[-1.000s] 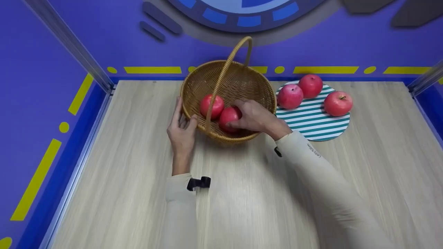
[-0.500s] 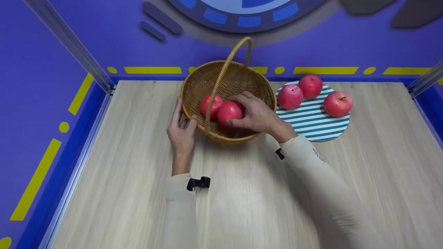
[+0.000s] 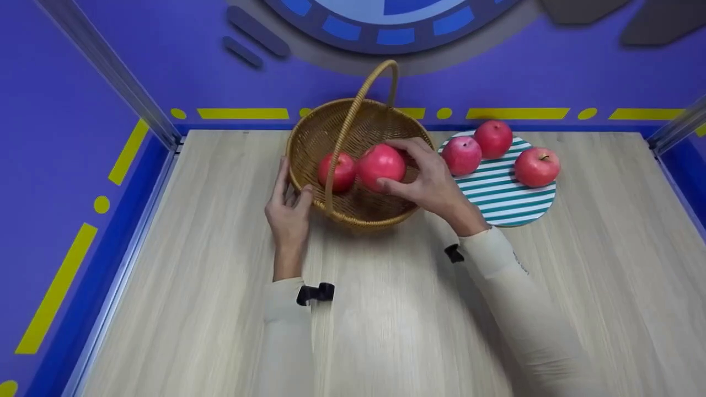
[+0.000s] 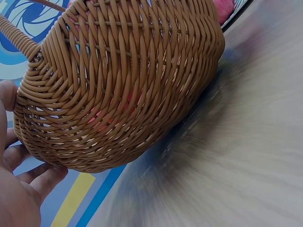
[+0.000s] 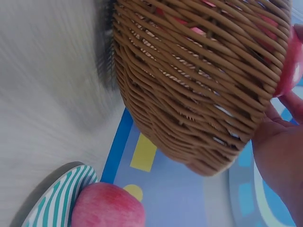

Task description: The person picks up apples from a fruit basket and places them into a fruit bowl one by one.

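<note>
We log the wicker basket (image 3: 367,223) ahead of both hands, left of the striped round mat (image 3: 513,207). Our left hand (image 3: 288,215), part-spread, steadies its left rim; our right hand (image 3: 433,182), fingers and thumb curved, grips the red apple (image 3: 380,167) from the right, so right is nearer. The apple sits over the basket's interior; no clear long axis. The second apple (image 3: 345,173) lies left, contact uncertain. Versus 0.5 s earlier: gripped apple farther up and right; left hand practically unchanged.
</note>
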Tool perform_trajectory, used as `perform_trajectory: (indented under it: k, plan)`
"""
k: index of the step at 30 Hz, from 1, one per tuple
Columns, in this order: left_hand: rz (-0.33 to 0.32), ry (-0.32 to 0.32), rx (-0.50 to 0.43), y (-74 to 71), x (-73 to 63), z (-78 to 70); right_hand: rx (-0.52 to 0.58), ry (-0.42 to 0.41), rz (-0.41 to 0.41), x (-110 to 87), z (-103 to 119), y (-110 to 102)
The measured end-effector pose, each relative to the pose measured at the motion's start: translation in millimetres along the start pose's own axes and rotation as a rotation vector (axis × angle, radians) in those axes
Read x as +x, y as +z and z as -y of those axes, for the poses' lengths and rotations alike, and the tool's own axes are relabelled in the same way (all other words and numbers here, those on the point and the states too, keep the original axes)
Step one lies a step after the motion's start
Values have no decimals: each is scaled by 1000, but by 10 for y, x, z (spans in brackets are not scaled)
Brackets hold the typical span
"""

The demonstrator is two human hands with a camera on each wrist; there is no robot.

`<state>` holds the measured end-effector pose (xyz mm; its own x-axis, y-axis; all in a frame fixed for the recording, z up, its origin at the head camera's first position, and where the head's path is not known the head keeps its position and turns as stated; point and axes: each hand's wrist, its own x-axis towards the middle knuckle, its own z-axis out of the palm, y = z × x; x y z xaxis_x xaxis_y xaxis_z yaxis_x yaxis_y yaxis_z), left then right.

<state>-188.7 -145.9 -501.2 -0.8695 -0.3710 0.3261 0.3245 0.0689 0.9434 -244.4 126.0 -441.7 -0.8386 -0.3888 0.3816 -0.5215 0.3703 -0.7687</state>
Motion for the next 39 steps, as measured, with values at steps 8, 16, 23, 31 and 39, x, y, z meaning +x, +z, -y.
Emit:
perform_trajectory:
  k: [8,16,23,31,39]
  plan:
    - [-1,-3,-8,2,-2,-2,72,-25,-142,-104,-20,-104]
    - [-4,-4,-13,6,0,3,143,-33,-313,-241,-64,-240]
    - [-12,-6,-21,11,6,4,143,-20,-474,-351,-95,-385]
    - [-26,-18,-16,11,8,1,166,28,-590,-480,-169,-528]
    - [-27,-24,-8,12,6,4,192,123,-652,-585,-296,-629]
